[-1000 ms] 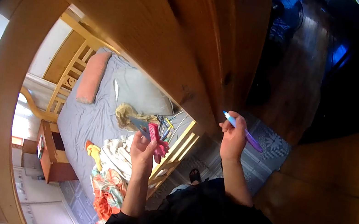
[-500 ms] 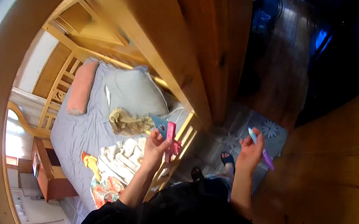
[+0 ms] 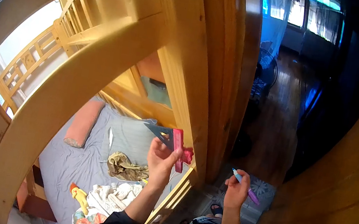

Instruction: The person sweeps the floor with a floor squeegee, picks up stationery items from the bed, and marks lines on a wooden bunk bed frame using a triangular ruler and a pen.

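Note:
My left hand is closed on a dark triangular set square and a pink ruler-like strip, held upright above the bed. A red-pink shaped piece sticks out at the strip's right side. Something small and yellow shows by the wrist; I cannot make out what it is. Over the floor mat, my right hand grips a pen with a light-blue front part and a purple end. Its tip points up and left.
A wooden bunk bed frames the left. On its grey sheet lie an orange bolster, a grey pillow, a camouflage cloth, a yellow toy and crumpled bedding. A fan stands down the passage; a wooden panel is at right.
My view has tilted up, bringing the upper bunk, the fan and a far window into sight. Both hands sit lower in the picture, still holding the same things.

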{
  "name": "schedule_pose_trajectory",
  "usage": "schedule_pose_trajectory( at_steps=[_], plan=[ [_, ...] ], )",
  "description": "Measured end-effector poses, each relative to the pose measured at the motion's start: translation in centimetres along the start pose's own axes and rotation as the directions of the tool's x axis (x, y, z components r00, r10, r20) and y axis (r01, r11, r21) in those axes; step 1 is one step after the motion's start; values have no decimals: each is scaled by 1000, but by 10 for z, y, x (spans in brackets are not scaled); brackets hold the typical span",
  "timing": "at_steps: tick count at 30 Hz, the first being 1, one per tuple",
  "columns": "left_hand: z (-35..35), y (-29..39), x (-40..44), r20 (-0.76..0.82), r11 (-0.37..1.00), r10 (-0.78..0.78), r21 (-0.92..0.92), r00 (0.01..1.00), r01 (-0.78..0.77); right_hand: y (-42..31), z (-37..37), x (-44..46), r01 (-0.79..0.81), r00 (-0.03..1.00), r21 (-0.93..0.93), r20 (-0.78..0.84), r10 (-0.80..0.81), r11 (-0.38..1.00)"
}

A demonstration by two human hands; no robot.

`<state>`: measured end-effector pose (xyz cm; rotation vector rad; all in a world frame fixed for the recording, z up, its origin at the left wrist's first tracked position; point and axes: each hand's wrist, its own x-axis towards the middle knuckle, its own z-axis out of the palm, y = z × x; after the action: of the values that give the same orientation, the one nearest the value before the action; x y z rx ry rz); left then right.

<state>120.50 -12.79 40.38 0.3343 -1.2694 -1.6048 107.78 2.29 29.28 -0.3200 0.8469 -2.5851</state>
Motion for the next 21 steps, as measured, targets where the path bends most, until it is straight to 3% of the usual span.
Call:
schedule_pose_trajectory(
  at_steps=[2, 4, 6, 8, 13, 17, 21],
  plan=[
    [18, 13, 15, -56, 998, 52, 23, 997, -50, -7, 24, 16, 3, 997, 2, 81, -4, 1000],
    [30, 14, 25, -73, 994, 108, 30, 991, -106, -13, 44, 36, 46, 954, 84, 291, -69, 995],
    [37, 5, 35, -107, 986, 157, 79, 982, -149, -19, 62, 57, 5, 939, 109, 341, -42, 994],
    [42, -4, 42, -144, 974, 199, 140, 969, -180, -26, 80, 79, -28, 842, 189, 533, -79, 982],
    [46, -33, 55, -225, 976, 184, 157, 957, -151, -36, 92, 122, -197, 724, 255, 689, -35, 947],
    [25, -69, 49, -297, 971, 100, 237, 950, -28, -26, 94, 138, -323, 754, 245, 651, 92, 914],
    [15, -68, 34, -418, 982, 171, 144, 892, -121, -14, 107, 149, -451, 544, 131, 825, 156, 883]
  ],
)
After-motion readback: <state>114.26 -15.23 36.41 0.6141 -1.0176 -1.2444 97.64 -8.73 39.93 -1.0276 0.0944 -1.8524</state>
